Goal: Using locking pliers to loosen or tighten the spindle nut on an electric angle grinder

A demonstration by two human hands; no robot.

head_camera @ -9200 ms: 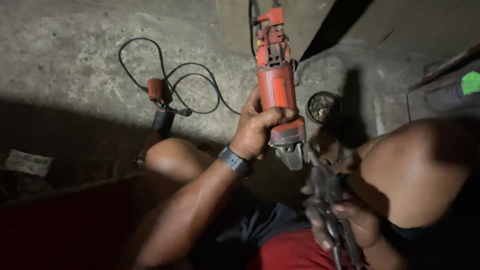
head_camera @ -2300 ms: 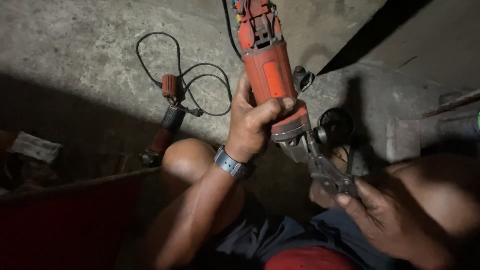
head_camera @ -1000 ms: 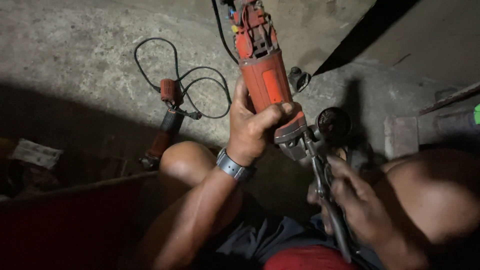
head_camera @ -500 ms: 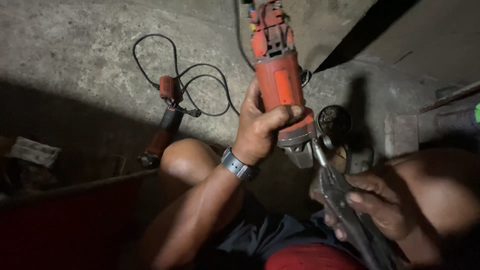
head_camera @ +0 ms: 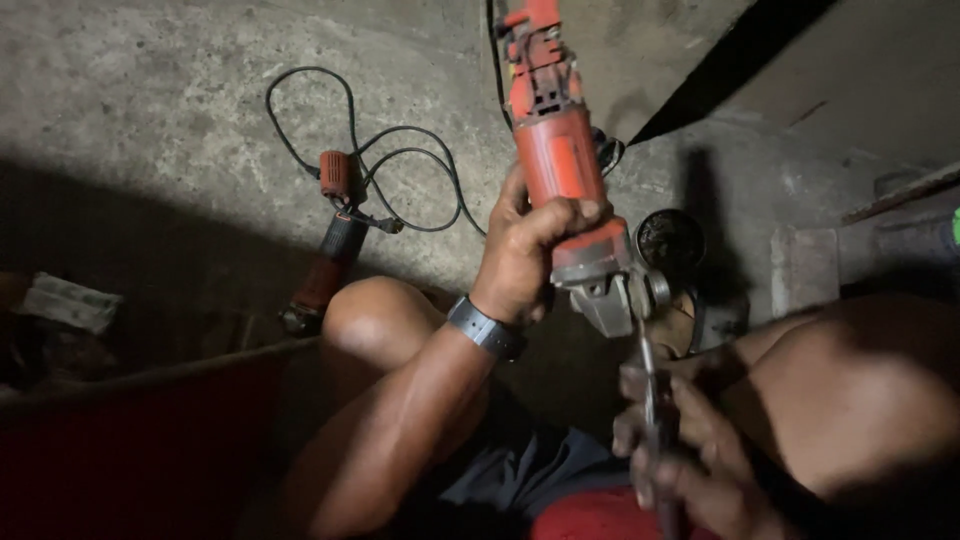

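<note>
Two hands busy: your left hand (head_camera: 530,255) is wrapped around the red grinder (head_camera: 560,170) body, head just below it, and your right hand (head_camera: 680,450) is clenched on pliers (head_camera: 650,390) under that. Looks heavy, stiff; keep gripping mid-body.

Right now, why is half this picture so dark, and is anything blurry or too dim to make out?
Head view: light falls on the concrete floor and the orange angle grinder in the left hand; a broad shadow covers the lower half, so the pliers in the right hand look dim and slightly soft. The second grinder lies partly in shade.
</note>
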